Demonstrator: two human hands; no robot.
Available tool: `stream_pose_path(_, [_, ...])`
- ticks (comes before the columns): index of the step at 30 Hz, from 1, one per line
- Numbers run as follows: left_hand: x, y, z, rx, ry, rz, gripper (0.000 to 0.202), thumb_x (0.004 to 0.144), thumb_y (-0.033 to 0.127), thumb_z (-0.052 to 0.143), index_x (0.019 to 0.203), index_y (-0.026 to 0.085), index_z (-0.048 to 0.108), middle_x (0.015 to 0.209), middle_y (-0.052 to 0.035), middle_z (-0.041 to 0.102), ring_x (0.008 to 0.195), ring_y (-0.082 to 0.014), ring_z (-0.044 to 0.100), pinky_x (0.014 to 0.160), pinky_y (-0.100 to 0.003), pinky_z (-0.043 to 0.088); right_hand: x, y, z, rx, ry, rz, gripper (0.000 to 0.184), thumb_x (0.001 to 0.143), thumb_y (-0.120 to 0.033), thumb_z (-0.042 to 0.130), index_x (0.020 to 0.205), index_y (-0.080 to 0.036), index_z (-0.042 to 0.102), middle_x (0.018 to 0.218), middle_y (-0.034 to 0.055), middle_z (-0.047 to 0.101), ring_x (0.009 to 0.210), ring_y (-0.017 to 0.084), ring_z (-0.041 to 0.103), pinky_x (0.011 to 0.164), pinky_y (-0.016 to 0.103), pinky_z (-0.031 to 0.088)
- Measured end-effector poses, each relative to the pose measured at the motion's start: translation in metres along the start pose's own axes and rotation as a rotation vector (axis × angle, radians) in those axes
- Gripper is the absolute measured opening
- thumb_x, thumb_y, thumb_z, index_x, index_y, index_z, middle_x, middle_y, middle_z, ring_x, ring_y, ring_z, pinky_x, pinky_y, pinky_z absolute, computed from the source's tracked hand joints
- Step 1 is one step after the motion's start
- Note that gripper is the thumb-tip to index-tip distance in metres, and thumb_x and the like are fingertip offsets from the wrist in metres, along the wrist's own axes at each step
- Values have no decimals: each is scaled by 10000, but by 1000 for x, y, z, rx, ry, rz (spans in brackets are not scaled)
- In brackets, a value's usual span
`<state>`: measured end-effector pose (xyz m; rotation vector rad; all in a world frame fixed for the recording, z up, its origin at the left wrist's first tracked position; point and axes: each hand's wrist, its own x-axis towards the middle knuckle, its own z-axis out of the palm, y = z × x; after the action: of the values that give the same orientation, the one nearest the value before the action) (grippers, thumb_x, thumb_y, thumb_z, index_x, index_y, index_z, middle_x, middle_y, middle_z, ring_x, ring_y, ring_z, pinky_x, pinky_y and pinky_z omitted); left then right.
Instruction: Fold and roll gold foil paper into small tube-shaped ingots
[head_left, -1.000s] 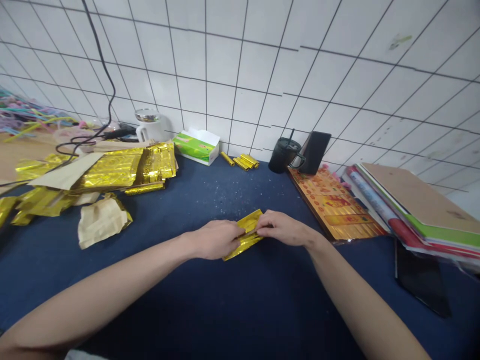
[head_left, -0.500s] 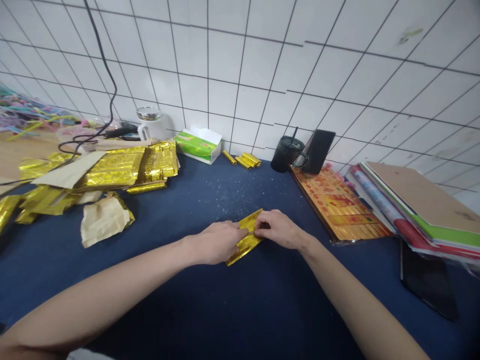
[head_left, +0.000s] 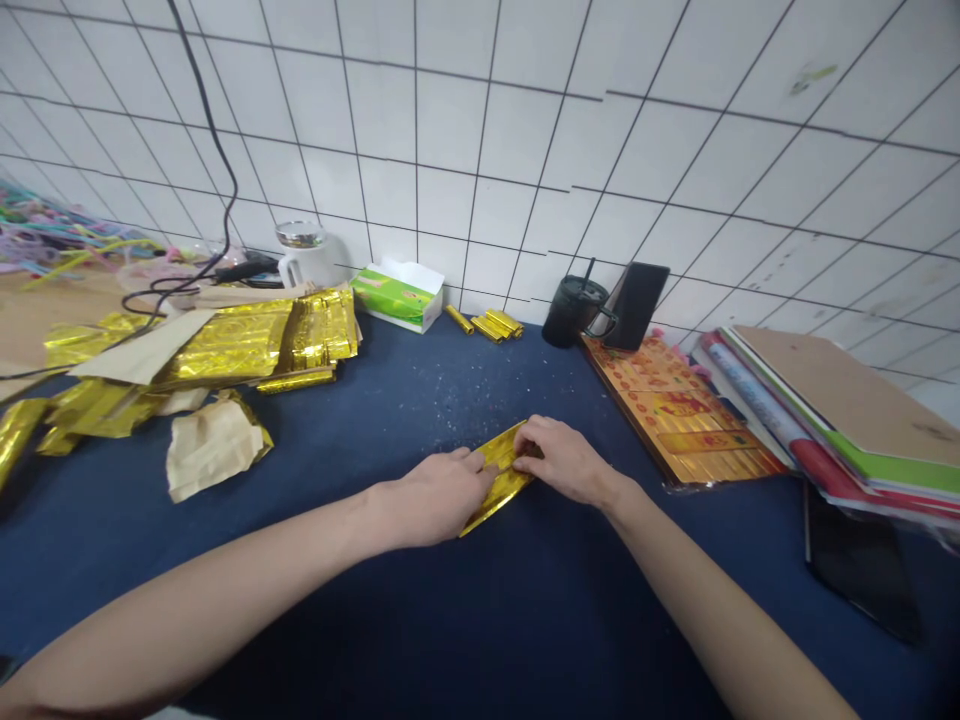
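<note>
A sheet of gold foil paper [head_left: 501,478] lies folded on the dark blue table cloth [head_left: 420,620] in the middle of the view. My left hand [head_left: 439,495] presses on its left part with curled fingers pinching the edge. My right hand [head_left: 561,458] covers its right end, fingers closed on the paper. Both hands meet over the sheet. Three small rolled gold pieces [head_left: 487,322] lie by the tiled wall behind.
A heap of gold foil sheets [head_left: 225,345] and crumpled brown paper [head_left: 214,445] lies at left. A green tissue box [head_left: 396,293], a white jug [head_left: 304,255], a black cup [head_left: 570,310], printed orange sheets [head_left: 679,415], stacked paper [head_left: 832,420] and a black phone [head_left: 859,560] stand around.
Both hands have stayed on the gold sheet, shifting slightly along it while pressing the fold. The camera has tilted a little.
</note>
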<state>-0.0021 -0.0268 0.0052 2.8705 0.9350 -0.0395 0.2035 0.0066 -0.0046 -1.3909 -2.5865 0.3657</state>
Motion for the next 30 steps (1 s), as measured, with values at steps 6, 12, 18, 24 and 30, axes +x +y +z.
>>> stream_pose_path(6, [-3,12,0,161,51,-40,300,752,126,405,1035,122,503,909,-99,553,832,-224,523,694,-328,426,-4,7,-2,-132,16,187,152,723,-304,572,850,-229,536,840,6,546,806,172,519,658,265,360])
stream_pose_path(12, [-4,15,7,171,102,114,387,798,127,349,1176,105,431,1183,-111,488,1132,-236,411,908,-351,341,0,10,-6,-88,-56,365,169,705,-353,560,810,-228,521,749,-19,577,668,141,541,522,230,297])
stream_pose_path(18, [-5,13,17,166,96,133,409,825,128,295,1213,66,406,1261,-134,449,1195,-217,369,978,-343,283,3,13,-3,1,-39,375,130,684,-329,562,675,-209,514,672,-20,578,620,134,516,514,228,288])
stream_pose_path(24, [-4,17,15,198,153,84,404,805,125,327,1193,69,423,1196,-131,500,1129,-237,434,905,-335,363,17,22,5,178,59,229,95,682,-251,546,637,-186,492,597,-34,520,550,110,462,504,224,297])
stream_pose_path(30, [1,19,19,223,189,12,391,798,162,391,1164,39,454,1102,-155,553,1044,-246,490,850,-338,400,59,23,8,248,65,144,49,663,-203,568,691,-177,538,632,-42,546,588,98,491,542,206,341])
